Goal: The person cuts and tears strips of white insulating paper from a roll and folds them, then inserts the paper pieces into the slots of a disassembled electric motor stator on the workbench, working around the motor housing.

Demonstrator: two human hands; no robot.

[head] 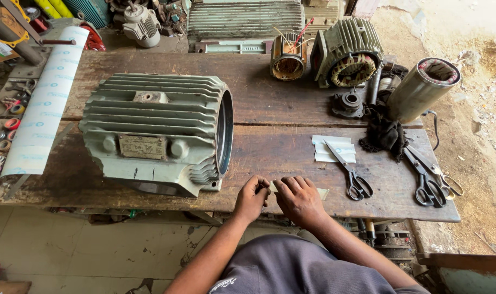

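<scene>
- Paper strip (320,192) lay flat at the near edge of the bench (269,158), mid-bench, mostly covered by the hands; only its right end showed.
- Left hand (251,197) was curled, fingertips pinching the strip's left end.
- Right hand (298,199) lay palm-down on the strip, fingers bent and pressing it to the wood. Both hands were touching each other at the fingertips.
- Big finned motor housing (155,133) sat just left of the hands, on its side, open bore facing right.
- Small stack of cut paper pieces (335,148) lay beyond the right hand, with black-handled scissors (350,171) resting across it.
- Two more pairs of shears (433,177) lay further right, overlapping, next to a black rag (384,135).
- Steel cylinder (419,90) was tilted at the far right, behind the rag.
- Two wound stators at the back: small one (287,57) with loose leads, larger finned one (347,51) beside it.
- Roll of insulation sheet (43,103) ran along the left edge of the bench.
- Tape rolls (2,136) sat left of the sheet.
</scene>
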